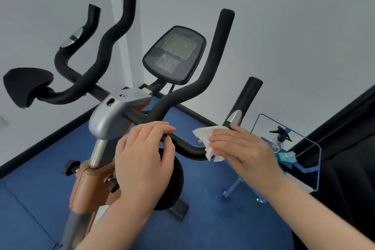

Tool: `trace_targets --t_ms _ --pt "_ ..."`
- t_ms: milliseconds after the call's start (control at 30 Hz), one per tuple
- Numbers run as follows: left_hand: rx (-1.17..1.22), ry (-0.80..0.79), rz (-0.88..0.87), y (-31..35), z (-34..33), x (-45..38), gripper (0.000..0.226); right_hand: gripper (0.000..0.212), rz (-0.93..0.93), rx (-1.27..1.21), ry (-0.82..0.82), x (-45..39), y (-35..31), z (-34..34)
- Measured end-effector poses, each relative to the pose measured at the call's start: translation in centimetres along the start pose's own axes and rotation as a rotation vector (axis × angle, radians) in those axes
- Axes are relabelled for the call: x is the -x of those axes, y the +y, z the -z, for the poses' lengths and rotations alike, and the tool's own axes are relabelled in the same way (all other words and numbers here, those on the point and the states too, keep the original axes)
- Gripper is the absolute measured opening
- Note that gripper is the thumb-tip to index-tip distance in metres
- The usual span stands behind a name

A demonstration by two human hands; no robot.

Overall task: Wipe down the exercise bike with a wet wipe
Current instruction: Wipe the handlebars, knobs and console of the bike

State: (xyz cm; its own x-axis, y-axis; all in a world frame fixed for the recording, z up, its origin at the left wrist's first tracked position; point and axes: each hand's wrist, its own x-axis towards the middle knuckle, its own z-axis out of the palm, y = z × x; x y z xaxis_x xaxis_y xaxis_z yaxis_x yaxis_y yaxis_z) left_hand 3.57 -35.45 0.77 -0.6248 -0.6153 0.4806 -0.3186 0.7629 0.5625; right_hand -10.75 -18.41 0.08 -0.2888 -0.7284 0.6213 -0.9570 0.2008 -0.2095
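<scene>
Nearest the camera, two bare forearms reach in from the bottom edge. The left hand (145, 160) curls its fingers over the black foam handlebar (188, 148) just right of the grey clamp housing (113, 115), gripping the bar. The right hand (241, 148) presses a white wet wipe (207, 138) flat against the same bar farther right, fingers wrapped over the cloth, thumb behind near the chrome pulse sensor (234, 117); the wipe folds around the bar and hangs a little beneath it.

Between the two hands a short stretch of bar lies bare. Below them the exercise bike (87, 184) shows its orange-brown frame, a chrome post, black adjustment knobs and a dark round flywheel cover.

To the right, close beside the right wrist, stands a clear acrylic tray (316, 160) with upturned walls on a thin metal stand. It holds a clear spray bottle (279, 140) with a black trigger and a small teal packet (287, 157). A black curtain (349, 148) hangs just behind it.

Farther off, the black bars curve upward around the console (175, 55), whose greenish screen faces the camera. A padded elbow rest (26, 85) juts out at left. Blue carpet (30, 199) runs to a dark skirting and plain white walls meeting in a corner.
</scene>
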Motion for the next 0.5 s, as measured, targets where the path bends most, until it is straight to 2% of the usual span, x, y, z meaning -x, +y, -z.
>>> trace_targets --t_ms 67,133,233,300,400,500 --pt "-0.043 -0.011 -0.014 0.1 -0.2 0.1 0.018 0.016 -0.123 0.012 0.074 1.4 -1.4 -2.2" --pt "-0.058 -0.010 -0.030 0.2 -0.2 0.0 0.018 0.023 -0.145 0.070 0.109 2.7 -3.0 -4.2" --pt "-0.033 -0.025 -0.071 0.6 -0.3 -0.2 0.018 0.028 -0.005 0.144 0.087 3.3 -2.6 -3.9" --pt "0.065 -0.063 -0.113 1.3 -0.7 -0.6 0.020 0.028 0.065 0.146 0.061 2.8 -0.7 -2.7" --pt "0.202 -0.149 -0.164 2.8 -1.8 -1.3 0.019 0.030 0.091 0.066 0.024 1.8 1.6 -1.4" --pt "0.166 -0.230 -0.148 3.4 -2.7 -1.6 0.017 0.028 0.090 0.015 -0.011 1.3 3.1 -0.6"
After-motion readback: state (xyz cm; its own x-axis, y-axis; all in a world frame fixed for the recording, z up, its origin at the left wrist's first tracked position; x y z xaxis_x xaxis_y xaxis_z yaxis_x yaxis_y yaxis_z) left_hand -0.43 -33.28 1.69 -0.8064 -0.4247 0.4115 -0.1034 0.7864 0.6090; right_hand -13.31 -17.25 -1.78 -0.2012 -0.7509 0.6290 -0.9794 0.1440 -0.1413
